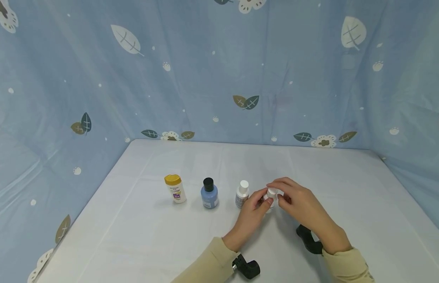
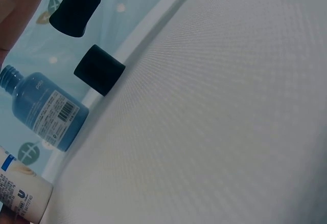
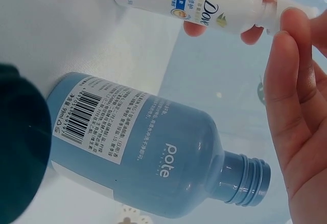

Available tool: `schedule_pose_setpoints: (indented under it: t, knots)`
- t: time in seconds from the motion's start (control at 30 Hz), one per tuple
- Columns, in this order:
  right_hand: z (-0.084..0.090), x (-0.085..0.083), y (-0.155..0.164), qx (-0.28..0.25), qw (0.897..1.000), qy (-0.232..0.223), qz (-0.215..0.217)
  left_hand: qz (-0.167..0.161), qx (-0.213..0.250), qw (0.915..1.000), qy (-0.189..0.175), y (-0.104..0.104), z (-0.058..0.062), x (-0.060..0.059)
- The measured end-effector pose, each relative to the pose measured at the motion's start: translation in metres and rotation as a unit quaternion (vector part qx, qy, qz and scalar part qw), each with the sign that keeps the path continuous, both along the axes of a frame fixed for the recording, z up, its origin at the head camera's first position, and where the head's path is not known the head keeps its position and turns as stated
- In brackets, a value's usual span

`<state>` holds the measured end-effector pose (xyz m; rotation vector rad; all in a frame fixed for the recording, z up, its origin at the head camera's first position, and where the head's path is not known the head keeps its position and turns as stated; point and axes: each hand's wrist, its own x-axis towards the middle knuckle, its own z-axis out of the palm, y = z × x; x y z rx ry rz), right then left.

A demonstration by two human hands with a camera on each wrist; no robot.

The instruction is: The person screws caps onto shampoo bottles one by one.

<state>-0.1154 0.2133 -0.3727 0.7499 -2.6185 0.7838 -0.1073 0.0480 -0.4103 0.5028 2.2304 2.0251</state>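
Both hands' grips are pinching the small white bottle (image 1: 271,195): left hand (image 1: 250,215) holding its body, right hand (image 1: 300,205) gripping its cap, right of the white-capped bottle (image 1: 242,193).

**newbie:** how many bottles on that table (image 1: 346,188)?

**regular:** four in a row. one yellow-capped bottle (image 1: 175,188), one blue bottle (image 1: 209,193), two small white bottles (image 1: 242,193) (image 1: 271,196). also two hands (image 1: 250,214) (image 1: 301,205).

Small bottle (image 1: 272,196): hands are hiding most of it.
Blue bottle (image 2: 43,110): left edge is cropping its neck.
Labels: too small in head view.
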Motion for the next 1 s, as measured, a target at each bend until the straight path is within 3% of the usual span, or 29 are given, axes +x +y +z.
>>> schedule_pose_setpoints:
  t: [0.4, 1.0]
  knots:
    - [-0.0012, 0.0001, -0.0001, -0.002, 1.000, -0.001, 0.009, -0.003, 0.008, 0.9999, 0.009, -0.0002, -0.0009, 0.0003]
    - [0.0010, -0.0008, 0.0000, -0.002, 0.999, -0.027, -0.025, -0.007, 0.012, 0.9999, -0.004, -0.0010, -0.0003, -0.0006]
